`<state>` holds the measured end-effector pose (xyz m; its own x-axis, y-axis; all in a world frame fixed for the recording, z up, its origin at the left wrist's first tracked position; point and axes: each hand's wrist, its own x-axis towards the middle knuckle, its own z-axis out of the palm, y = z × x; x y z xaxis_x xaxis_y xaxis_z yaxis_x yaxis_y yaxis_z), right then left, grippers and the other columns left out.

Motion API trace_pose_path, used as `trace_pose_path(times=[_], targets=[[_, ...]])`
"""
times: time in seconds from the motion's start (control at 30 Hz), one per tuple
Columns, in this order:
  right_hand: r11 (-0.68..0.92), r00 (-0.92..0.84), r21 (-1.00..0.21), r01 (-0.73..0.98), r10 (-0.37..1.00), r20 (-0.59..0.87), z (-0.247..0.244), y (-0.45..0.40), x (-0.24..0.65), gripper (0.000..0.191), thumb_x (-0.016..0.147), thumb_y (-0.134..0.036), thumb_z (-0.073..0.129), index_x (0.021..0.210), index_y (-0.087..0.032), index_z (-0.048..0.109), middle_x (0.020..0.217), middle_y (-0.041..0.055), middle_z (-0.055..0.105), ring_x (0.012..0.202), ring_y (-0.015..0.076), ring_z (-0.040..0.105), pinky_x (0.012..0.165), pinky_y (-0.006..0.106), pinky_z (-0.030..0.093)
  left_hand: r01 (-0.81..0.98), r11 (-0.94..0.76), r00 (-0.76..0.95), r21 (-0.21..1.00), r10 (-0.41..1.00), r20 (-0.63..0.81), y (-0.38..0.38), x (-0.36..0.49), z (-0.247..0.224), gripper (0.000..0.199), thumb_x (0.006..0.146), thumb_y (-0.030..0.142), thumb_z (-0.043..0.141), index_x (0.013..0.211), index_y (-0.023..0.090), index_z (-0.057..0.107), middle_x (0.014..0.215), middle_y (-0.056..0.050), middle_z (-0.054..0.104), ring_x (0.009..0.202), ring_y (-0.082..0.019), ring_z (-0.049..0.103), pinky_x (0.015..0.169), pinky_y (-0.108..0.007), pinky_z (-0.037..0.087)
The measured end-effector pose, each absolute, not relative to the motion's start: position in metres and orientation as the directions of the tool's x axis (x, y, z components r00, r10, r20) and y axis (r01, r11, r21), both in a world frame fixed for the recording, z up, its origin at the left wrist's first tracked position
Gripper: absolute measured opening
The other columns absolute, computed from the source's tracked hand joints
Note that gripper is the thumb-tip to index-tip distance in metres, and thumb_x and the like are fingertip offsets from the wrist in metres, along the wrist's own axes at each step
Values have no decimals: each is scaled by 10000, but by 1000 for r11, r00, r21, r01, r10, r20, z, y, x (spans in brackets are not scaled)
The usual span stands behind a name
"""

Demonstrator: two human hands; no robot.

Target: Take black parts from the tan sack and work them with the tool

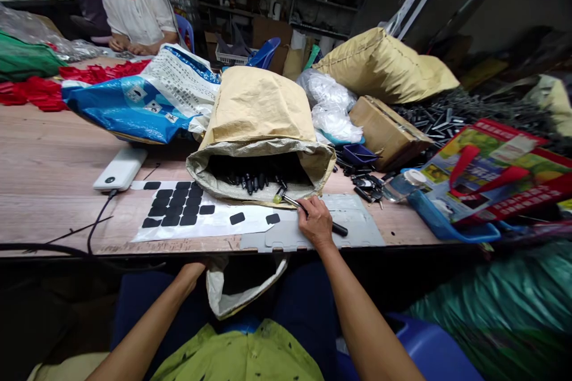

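My right hand [315,221] is closed round a black-handled tool [339,229] above the grey sheet [357,220] at the table's front edge. The tool's metal shaft and yellowish tip point left, to the mouth of a tan sack [263,107]. Small black parts [250,183] lie inside that sack's opening. Below the table edge, my left hand [201,266] is beside the rim of a second, open bag [218,292]; its fingers are hidden. Black rounded pads [179,202] stand in rows on a white sheet [214,229], left of the grey sheet.
A white power bank [120,169] with a cable lies left. Behind it is a blue-and-white bag [152,95]. To the right are a wooden box [384,131], a clear bottle [404,184], a blue tray [447,226] and a red bag [500,172]. A person [138,18] sits across the table.
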<state>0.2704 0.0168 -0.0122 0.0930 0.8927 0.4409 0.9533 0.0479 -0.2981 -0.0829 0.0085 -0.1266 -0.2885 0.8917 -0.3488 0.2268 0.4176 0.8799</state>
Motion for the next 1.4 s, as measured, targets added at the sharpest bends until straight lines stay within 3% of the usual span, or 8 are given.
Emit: trace_pose_path(times=[0.23, 0.37, 0.5, 0.67, 0.9, 1.1, 1.27, 1.4], targets=[[54, 93, -311, 949, 893, 440, -12, 16, 271, 242, 890, -202, 572, 1088, -236, 707, 943, 50, 605, 907, 216, 507, 851, 327, 403, 54, 444, -581, 895, 743, -333, 3, -92, -128, 244, 616, 290, 661, 841, 194, 666, 671, -27, 626, 721, -245, 636, 672, -397, 583], [51, 99, -323, 945, 897, 431, -12, 16, 270, 251, 894, -202, 570, 1103, -233, 706, 956, 52, 604, 920, 217, 510, 863, 328, 405, -139, 451, -737, 882, 548, -397, -12, -94, -105, 124, 583, 234, 585, 619, 213, 468, 540, 59, 418, 483, -107, 430, 419, -235, 379], [46, 104, -333, 942, 902, 420, -12, 17, 270, 252, 898, -211, 572, 1111, -235, 705, 966, 50, 604, 932, 218, 510, 874, 329, 403, -230, 276, -620, 933, 697, -359, -31, -95, -83, 245, 601, 302, 682, 686, 192, 480, 578, 85, 466, 504, -73, 453, 471, -189, 392], [47, 106, -341, 939, 903, 417, -14, 18, 271, 242, 907, -224, 565, 1104, -236, 704, 979, 59, 605, 951, 229, 508, 884, 339, 397, -224, 327, -537, 918, 745, -396, -36, -106, -79, 300, 585, 316, 727, 781, 182, 543, 624, 78, 550, 545, -84, 508, 533, -197, 442], [49, 105, -344, 938, 903, 416, -16, 18, 270, 251, 903, -224, 571, 1113, -232, 710, 968, 64, 595, 948, 233, 504, 880, 350, 403, 12, 374, -411, 927, 847, -336, -45, -114, -65, 559, 621, 454, 768, 1064, 196, 546, 763, 35, 620, 618, -128, 574, 569, -233, 460], [57, 97, -330, 942, 898, 430, -17, 18, 271, 243, 912, -232, 554, 1105, -235, 702, 973, 64, 594, 944, 232, 497, 871, 348, 398, 633, 209, -270, 746, 962, -40, -99, -94, -39, 550, 807, 514, 618, 1284, 244, 574, 1061, -55, 623, 711, -167, 551, 647, -310, 488], [70, 86, -317, 946, 889, 451, -17, 18, 271, 238, 911, -225, 554, 1101, -231, 697, 965, 58, 600, 935, 227, 509, 869, 339, 404, 546, -167, 238, 821, 971, 39, -89, -37, 2, 319, 942, 363, 500, 1201, 237, 636, 882, -24, 646, 698, -148, 573, 663, -260, 476], [74, 82, -312, 947, 885, 458, -18, 18, 272, 243, 908, -228, 559, 1109, -235, 696, 963, 56, 602, 929, 225, 511, 862, 339, 408, 567, -281, 185, 774, 959, 213, -9, -4, 27, 257, 921, 308, 508, 1067, 195, 687, 864, -34, 661, 681, -142, 572, 677, -269, 459]])
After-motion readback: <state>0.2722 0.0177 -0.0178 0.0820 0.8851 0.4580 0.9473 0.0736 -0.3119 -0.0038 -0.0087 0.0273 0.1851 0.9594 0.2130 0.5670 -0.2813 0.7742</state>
